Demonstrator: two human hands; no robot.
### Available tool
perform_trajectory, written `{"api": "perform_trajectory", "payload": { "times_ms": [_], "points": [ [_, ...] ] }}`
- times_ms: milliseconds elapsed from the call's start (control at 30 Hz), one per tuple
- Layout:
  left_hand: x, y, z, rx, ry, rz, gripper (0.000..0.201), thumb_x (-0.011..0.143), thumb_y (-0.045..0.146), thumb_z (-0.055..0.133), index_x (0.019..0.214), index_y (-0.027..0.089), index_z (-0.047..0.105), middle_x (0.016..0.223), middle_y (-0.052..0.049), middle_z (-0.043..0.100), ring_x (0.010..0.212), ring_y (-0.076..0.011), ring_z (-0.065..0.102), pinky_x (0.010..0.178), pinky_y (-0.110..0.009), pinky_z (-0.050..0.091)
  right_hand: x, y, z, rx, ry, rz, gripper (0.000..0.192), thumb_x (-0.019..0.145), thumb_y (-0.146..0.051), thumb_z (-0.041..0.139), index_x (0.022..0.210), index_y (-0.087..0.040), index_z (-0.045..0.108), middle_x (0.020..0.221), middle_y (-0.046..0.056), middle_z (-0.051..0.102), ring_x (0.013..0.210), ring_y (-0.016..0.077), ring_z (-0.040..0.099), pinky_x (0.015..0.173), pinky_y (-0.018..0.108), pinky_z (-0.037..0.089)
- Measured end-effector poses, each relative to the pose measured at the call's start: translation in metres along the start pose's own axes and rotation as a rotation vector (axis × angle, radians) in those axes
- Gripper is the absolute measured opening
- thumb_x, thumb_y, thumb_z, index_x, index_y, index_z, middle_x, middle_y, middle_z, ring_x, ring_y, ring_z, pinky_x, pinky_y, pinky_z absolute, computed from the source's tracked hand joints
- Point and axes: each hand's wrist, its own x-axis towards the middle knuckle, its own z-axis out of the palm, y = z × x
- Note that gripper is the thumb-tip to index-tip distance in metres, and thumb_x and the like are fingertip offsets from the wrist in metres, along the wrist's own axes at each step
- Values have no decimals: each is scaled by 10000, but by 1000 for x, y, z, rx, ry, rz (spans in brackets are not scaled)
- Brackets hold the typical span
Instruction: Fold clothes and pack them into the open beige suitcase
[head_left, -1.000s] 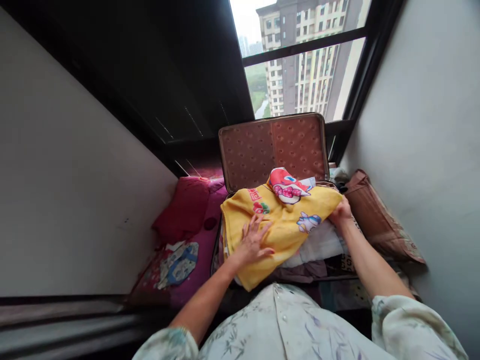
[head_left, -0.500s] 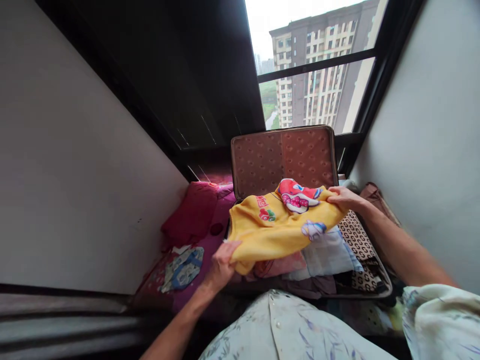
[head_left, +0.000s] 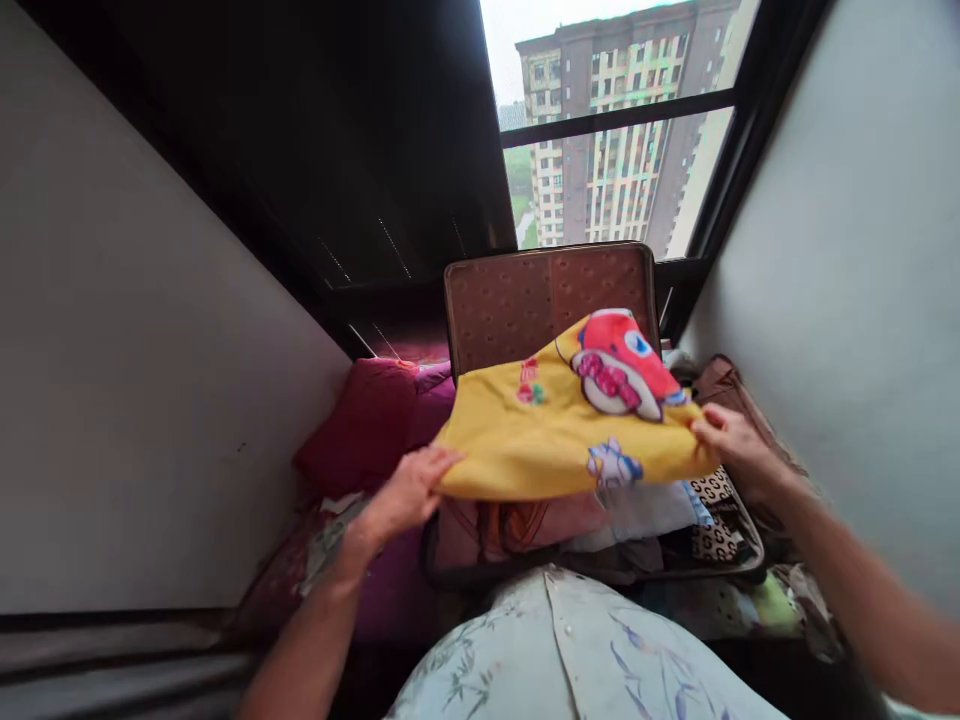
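Observation:
A yellow blanket (head_left: 547, 440) with cartoon prints hangs lifted above an open suitcase (head_left: 739, 520). My left hand (head_left: 409, 490) grips its near left edge and my right hand (head_left: 727, 440) grips its right edge, holding it spread between them. The suitcase's brown quilted lid (head_left: 510, 305) stands upright behind the blanket. Folded clothes (head_left: 540, 520), pink, white and leopard-patterned, fill the suitcase below the blanket.
A red cushion (head_left: 360, 420) and a purple patterned quilt (head_left: 397, 590) lie left of the suitcase. A brown bag (head_left: 724, 385) sits at the right by the grey wall. A window with a dark frame (head_left: 622, 110) is behind. A white wall closes the left side.
The yellow blanket lay flat on the clothes under my left palm. Both hands took its edges and raised it off the suitcase, uncovering the clothes.

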Motion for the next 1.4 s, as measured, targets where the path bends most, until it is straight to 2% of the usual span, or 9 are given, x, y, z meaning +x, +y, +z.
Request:
{"api": "perform_trajectory", "payload": {
  "times_ms": [67, 133, 200, 333, 400, 500, 633, 733, 1400],
  "points": [
    [-10, 3, 19, -105, -305, 34, 539, 776, 224, 643, 1313, 265, 661, 1315, -72, 655, 1197, -252, 628, 1055, -388, 503, -25, 41, 11, -173, -96, 160, 149, 700, -337, 537, 696, -208, 613, 682, 45, 683, 655, 205, 643, 613, 303, 487],
    [-11, 3, 16, -204, -392, 81, 486, 841, 300, 637, 1326, 276, 654, 1272, -59, 671, 1142, -220, 653, 1017, -338, 520, -40, 58, 11, -284, 24, 169, 260, 727, -341, 541, 883, -186, 681, 830, 98, 736, 763, 254, 691, 701, 356, 536],
    [6, 1, -3, -198, -244, 82, 424, 935, 338, 550, 1340, 259, 647, 1259, -74, 671, 1153, -216, 646, 1041, -353, 506, -40, 41, 4, -349, 217, 1, 453, 821, -391, 532, 1181, -149, 661, 1118, 172, 727, 1014, 304, 693, 867, 418, 549],
    [89, 15, -39, 45, 104, -23, 413, 1001, 358, 481, 1353, 231, 656, 1451, -142, 565, 1358, -308, 516, 1154, -538, 389, 2, -59, 9, -440, 377, -423, 620, 986, -489, 434, 1532, -194, 426, 1580, 168, 436, 1458, 323, 402, 1137, 502, 384],
    [137, 32, -32, 122, 207, -106, 467, 1020, 415, 472, 1430, 236, 605, 1593, -160, 424, 1490, -374, 349, 1181, -659, 277, 35, -107, 32, -499, 364, -529, 618, 1015, -515, 404, 1575, -256, 375, 1663, 126, 307, 1529, 345, 261, 1171, 556, 300],
    [182, 54, 19, 131, 301, -250, 558, 1030, 505, 435, 1505, 232, 537, 1672, -170, 289, 1546, -436, 197, 1158, -760, 184, 83, -130, 84, -578, 274, -549, 617, 1024, -547, 401, 1586, -293, 381, 1708, 112, 191, 1556, 394, 117, 1170, 590, 236],
    [178, 54, 121, 31, 214, -422, 606, 1018, 549, 421, 1575, 309, 431, 1696, -143, 248, 1555, -470, 124, 1126, -801, 176, 111, -68, 148, -636, -55, -311, 580, 1033, -556, 362, 1571, -344, 417, 1663, 101, 321, 1519, 392, 205, 1159, 628, 231],
    [162, 44, 170, 40, 232, -435, 601, 1008, 504, 463, 1585, 351, 390, 1720, -99, 189, 1570, -437, 87, 1151, -775, 146, 105, -7, 171, -587, -187, 1, 628, 1027, -629, 284, 1586, -361, 387, 1648, 79, 363, 1493, 379, 276, 1131, 656, 288],
    [173, 32, 198, -51, 344, -425, 680, 866, 346, 607, 1536, 287, 507, 1710, -92, 228, 1572, -421, 121, 1207, -666, 147, 101, 54, 206, -495, 121, -27, 574, 1015, -459, 287, 1482, -260, 557, 1606, 119, 421, 1475, 348, 332, 1132, 616, 336]
  ]
}}
